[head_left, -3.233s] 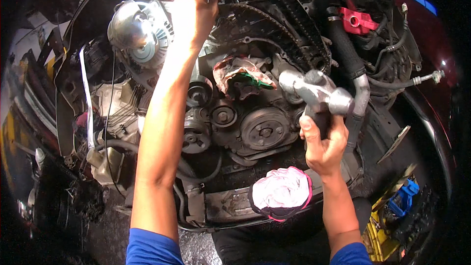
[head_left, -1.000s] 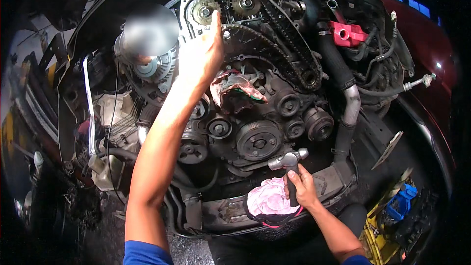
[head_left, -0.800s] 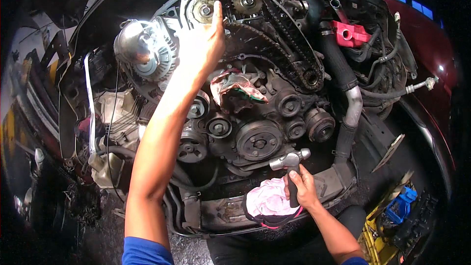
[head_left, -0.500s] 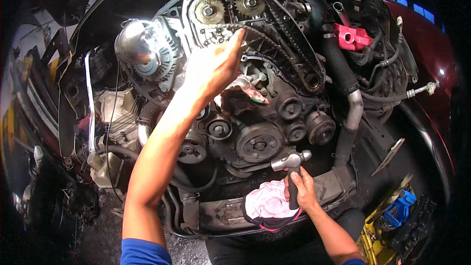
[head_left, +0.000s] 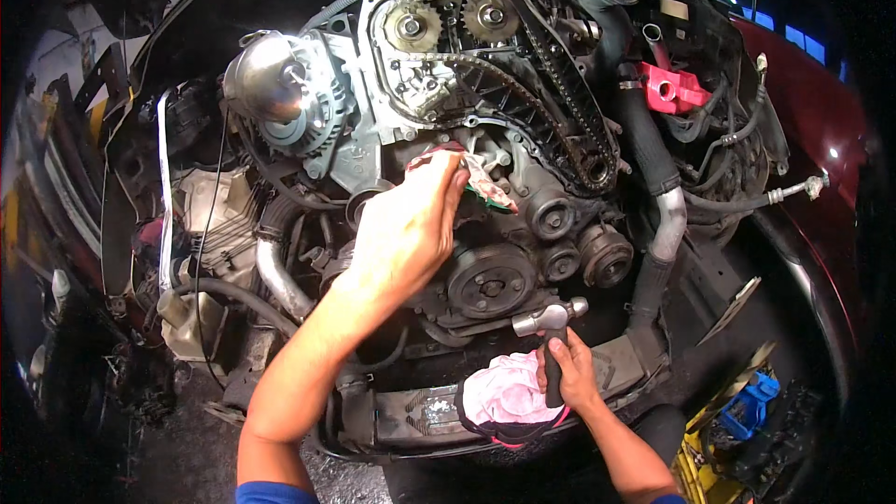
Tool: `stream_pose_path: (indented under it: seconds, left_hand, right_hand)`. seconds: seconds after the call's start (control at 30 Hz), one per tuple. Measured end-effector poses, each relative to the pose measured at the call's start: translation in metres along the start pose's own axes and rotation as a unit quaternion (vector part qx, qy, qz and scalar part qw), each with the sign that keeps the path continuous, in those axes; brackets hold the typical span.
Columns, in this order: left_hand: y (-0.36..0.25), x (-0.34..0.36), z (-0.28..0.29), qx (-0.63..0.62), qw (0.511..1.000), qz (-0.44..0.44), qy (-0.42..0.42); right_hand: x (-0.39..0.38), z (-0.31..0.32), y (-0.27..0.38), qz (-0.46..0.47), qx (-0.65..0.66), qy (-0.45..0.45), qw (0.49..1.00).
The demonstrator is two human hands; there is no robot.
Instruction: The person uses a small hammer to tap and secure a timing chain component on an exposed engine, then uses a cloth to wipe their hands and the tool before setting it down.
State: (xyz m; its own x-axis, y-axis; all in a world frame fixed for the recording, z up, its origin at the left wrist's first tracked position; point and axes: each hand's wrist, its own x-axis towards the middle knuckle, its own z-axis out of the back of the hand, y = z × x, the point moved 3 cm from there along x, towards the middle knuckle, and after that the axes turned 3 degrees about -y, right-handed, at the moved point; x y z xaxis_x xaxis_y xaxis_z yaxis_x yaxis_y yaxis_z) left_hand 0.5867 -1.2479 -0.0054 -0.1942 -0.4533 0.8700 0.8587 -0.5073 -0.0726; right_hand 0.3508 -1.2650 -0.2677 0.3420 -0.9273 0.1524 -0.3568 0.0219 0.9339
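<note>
My left hand (head_left: 411, 229) is closed at a crumpled red, white and green rag (head_left: 487, 183) lodged at the middle of the engine front, below the opened timing chain cavity. Part of the rag is hidden behind its fingers. The chain (head_left: 523, 93) loops over two sprockets (head_left: 412, 26) at the top. Lower down on the right, my right hand (head_left: 572, 371) grips a ball-peen hammer (head_left: 553, 317) by its dark handle, head up. Beside that hand rests a dark cap (head_left: 481, 425) with pink cloth (head_left: 509, 390) in it, on the front crossmember.
Below the rag are pulleys (head_left: 492, 285). A shiny metal housing (head_left: 266, 79) stands at the left, near an alternator-like finned part (head_left: 317, 126). A thick hose (head_left: 644, 135) and a red part (head_left: 674, 89) are at the right. A yellow and blue object (head_left: 747, 411) lies lower right.
My left hand has come down from the chain to the rag, uncovering the chain and cover area. My right hand still holds the hammer in nearly the same place. The view has shifted slightly.
</note>
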Motion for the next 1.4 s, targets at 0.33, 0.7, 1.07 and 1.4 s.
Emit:
stream_pose_path:
  seconds: [0.33,0.7,1.07,1.4]
  left_hand:
    - [-0.033,-0.087,0.003,-0.093,0.979,0.179,0.010]
    - [-0.065,-0.232,-0.015,-0.130,0.935,0.326,0.059]
    - [-0.074,-0.253,-0.015,-0.157,0.927,0.334,0.063]
    - [-0.068,-0.253,-0.041,-0.156,0.938,0.292,0.099]
  right_hand:
    - [-0.001,0.004,-0.005,0.003,-0.004,-0.010,1.000]
    - [-0.011,-0.005,-0.001,0.034,-0.009,0.005,0.999]
    - [-0.016,-0.005,-0.004,0.058,-0.017,-0.018,0.998]
    - [-0.018,-0.007,0.001,0.048,-0.026,-0.053,0.997]
